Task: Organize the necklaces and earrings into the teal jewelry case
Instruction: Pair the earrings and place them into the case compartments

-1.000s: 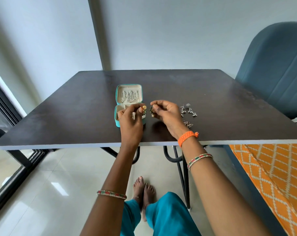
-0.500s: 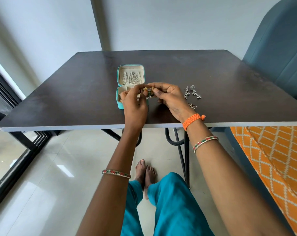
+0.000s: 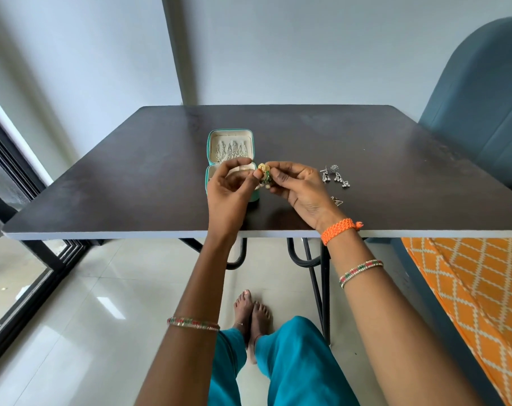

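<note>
A gold and green earring (image 3: pixel 263 173) is held above the table (image 3: pixel 366 148), pinched from both sides: the left hand (image 3: pixel 229 190) grips it with thumb and fingertips at 9 o'clock, the right hand (image 3: pixel 300 187) with thumb and forefinger at 3 o'clock. Directly behind the left hand, at 10 o'clock from the earring, the teal jewelry case (image 3: pixel 230 150) lies open, silver chains (image 3: pixel 231 149) in its lid; the hand hides most of its lower tray. At 3 o'clock, beyond the right hand, two silver drop earrings (image 3: pixel 335 176) lie on the tabletop, and a small triangular piece (image 3: pixel 336 201) sits nearer the table edge at 4 o'clock. Both forearms reach forward, wrists raised, palms turned inward.
</note>
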